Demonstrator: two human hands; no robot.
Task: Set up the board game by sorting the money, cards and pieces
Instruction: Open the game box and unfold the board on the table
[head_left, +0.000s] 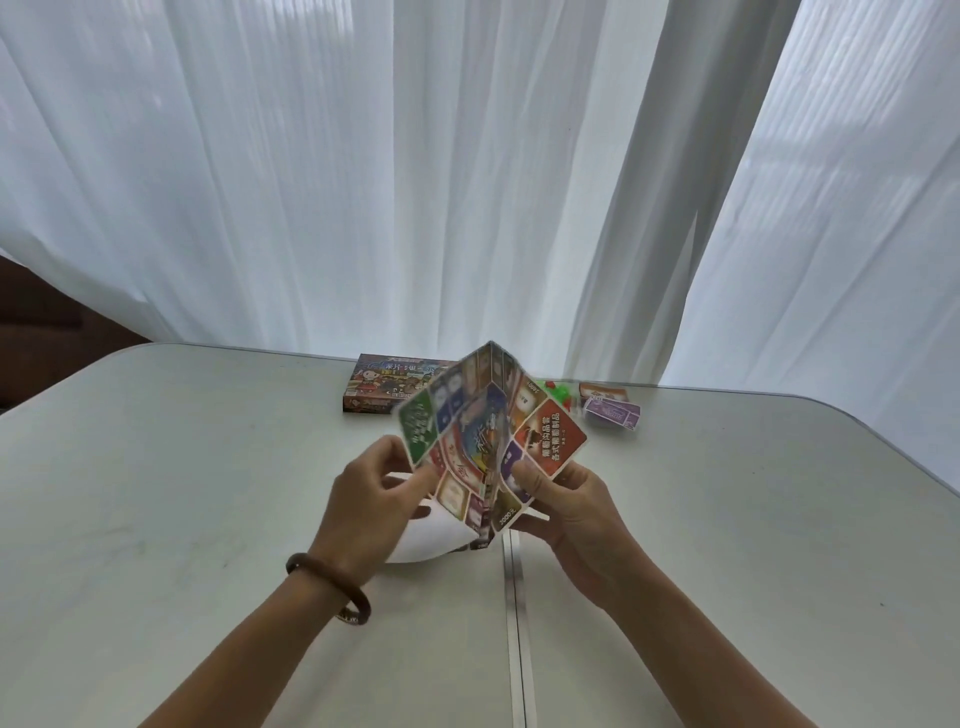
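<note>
Step in hand: opening the board (488, 441). We noted it half-unfolded, creased into a tent and held just above the bench (182, 467), near the middle. Left hand (374, 499): fingers pinched on the left flap. Right hand (566, 499): fingers and thumb clamped on the right flap. Box (384, 387), green pieces (558, 392) and packs (610, 410) of notes or cards lay at the far edge, unsorted. Next move, as we judged it: draw the flaps apart, lay the board flat, press the creases down.

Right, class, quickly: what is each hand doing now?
Left hand: pinching the half-folded game board.
Right hand: gripping the same game board.
</note>
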